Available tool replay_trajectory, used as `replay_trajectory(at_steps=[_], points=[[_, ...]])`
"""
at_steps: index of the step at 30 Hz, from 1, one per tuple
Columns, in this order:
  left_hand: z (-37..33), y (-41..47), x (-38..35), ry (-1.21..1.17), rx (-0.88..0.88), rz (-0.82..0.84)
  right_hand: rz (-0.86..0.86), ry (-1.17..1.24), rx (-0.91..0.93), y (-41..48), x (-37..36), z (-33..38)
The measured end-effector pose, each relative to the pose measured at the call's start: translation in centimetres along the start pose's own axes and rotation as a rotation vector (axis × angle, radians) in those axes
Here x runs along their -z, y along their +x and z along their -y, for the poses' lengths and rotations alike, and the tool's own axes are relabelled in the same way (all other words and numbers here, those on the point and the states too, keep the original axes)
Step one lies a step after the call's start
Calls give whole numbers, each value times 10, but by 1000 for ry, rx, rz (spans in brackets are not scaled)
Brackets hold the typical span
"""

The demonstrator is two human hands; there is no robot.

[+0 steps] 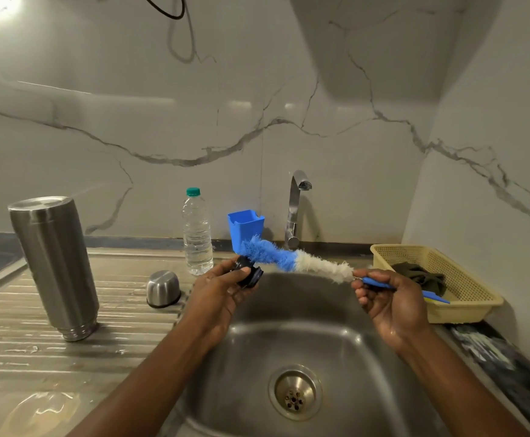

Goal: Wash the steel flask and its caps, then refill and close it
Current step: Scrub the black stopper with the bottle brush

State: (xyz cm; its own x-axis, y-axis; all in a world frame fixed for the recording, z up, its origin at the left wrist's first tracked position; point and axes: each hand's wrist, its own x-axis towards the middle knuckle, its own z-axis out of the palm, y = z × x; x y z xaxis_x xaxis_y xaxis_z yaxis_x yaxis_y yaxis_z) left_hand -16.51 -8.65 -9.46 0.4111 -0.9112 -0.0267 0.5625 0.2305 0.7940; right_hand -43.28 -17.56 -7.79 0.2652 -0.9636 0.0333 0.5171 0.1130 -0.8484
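Observation:
The steel flask (54, 263) stands upside down, mouth down, on the ribbed draining board at the left. A steel cup cap (163, 288) sits upside down beside it, near the sink's edge. Over the sink my left hand (219, 288) grips the black inner stopper cap (248, 272). My right hand (386, 298) holds the blue handle of a bottle brush (292, 260). The brush's blue and white bristles reach left and its tip touches the stopper.
The steel sink (336, 348) with its drain lies below my hands, and the tap (295, 209) stands behind it. A capped water bottle (197, 231) and a blue plastic holder (246, 227) stand at the back. A yellow basket (465, 298) with a dark cloth sits right.

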Motion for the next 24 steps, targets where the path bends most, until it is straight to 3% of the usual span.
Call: replay_trajectory(at_steps=[24], points=[[-3, -6, -3, 7, 11, 1, 0, -17, -22, 2, 1, 0]])
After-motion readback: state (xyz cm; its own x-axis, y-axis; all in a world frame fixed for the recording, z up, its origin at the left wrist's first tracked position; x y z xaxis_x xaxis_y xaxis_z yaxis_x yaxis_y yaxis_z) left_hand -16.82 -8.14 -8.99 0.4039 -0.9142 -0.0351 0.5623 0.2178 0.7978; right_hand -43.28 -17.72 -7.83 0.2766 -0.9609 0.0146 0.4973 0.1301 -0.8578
